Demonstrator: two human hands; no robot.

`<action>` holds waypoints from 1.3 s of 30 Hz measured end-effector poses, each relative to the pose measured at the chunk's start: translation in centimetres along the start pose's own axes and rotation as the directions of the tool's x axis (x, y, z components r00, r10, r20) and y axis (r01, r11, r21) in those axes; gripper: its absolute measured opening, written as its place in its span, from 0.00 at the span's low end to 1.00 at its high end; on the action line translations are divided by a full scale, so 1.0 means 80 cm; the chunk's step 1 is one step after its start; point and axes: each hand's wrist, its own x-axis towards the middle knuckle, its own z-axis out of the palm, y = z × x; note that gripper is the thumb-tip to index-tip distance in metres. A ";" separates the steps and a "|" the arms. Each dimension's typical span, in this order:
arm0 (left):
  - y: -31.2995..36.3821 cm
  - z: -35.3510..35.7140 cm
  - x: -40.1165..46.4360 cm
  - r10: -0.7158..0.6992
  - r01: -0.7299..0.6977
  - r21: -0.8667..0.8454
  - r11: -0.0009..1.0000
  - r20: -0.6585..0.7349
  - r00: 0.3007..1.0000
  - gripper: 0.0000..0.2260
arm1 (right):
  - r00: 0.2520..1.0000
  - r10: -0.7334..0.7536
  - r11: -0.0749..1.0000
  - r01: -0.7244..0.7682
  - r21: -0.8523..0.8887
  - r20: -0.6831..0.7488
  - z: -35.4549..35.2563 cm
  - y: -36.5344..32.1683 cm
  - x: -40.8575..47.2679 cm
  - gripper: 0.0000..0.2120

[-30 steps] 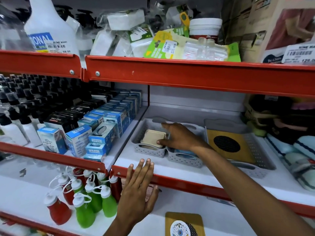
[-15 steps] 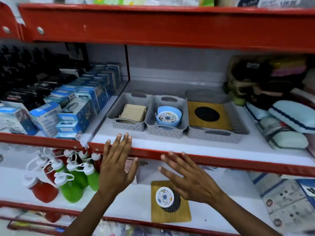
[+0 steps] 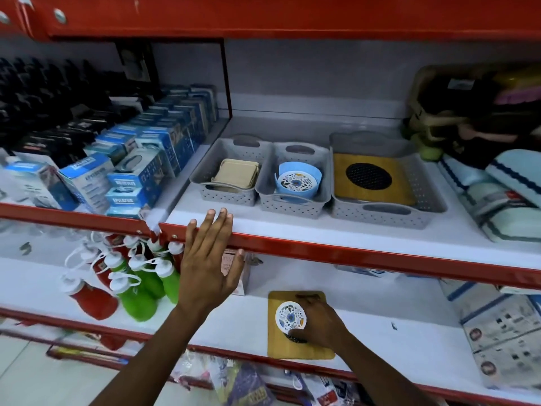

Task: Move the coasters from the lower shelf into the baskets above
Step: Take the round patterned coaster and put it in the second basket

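On the lower shelf lies a square wooden coaster (image 3: 301, 348) with a small round floral coaster (image 3: 290, 315) on top of it. My right hand (image 3: 320, 320) rests on them, fingers curled at the round coaster's right edge. My left hand (image 3: 209, 260) is flat and spread against the red edge (image 3: 351, 256) of the shelf above. Three grey baskets stand on that shelf: the left basket (image 3: 202, 174) holds beige square coasters (image 3: 235, 174), the middle basket (image 3: 292, 206) a blue holder with a floral coaster (image 3: 297, 180), the right basket (image 3: 424, 212) a wooden coaster (image 3: 369, 178).
Green and red squeeze bottles (image 3: 137, 285) crowd the lower shelf at the left. Blue boxes (image 3: 134, 174) fill the upper shelf's left bay. Folded light-blue cloths (image 3: 497, 194) lie right of the baskets. Printed packs (image 3: 503, 332) sit at the lower shelf's right.
My right hand left the middle basket, dropped to the lower shelf and landed on the round floral coaster. My left hand stayed at the red shelf edge. The view tilted downward.
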 end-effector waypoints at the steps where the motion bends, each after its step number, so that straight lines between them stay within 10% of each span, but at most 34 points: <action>1: 0.000 0.000 0.000 -0.004 0.004 0.000 1.000 0.003 1.000 0.27 | 1.000 0.000 1.000 0.000 -0.017 0.001 0.006 -0.002 0.004 0.46; 14: 0.001 0.001 0.000 -0.025 0.025 -0.023 0.999 0.003 1.000 0.26 | 0.973 -0.041 0.982 0.081 0.170 -0.227 -0.005 -0.009 -0.016 0.50; 26: 0.003 0.003 0.000 -0.030 0.028 -0.047 0.999 -0.042 0.999 0.25 | 0.569 -0.217 0.882 0.462 0.091 -0.793 -0.153 -0.099 -0.130 0.41; 39: 0.001 0.000 -0.001 -0.036 0.036 -0.057 0.998 0.003 0.999 0.26 | 0.582 -0.006 0.875 0.397 0.277 -0.813 -0.202 -0.142 -0.087 0.44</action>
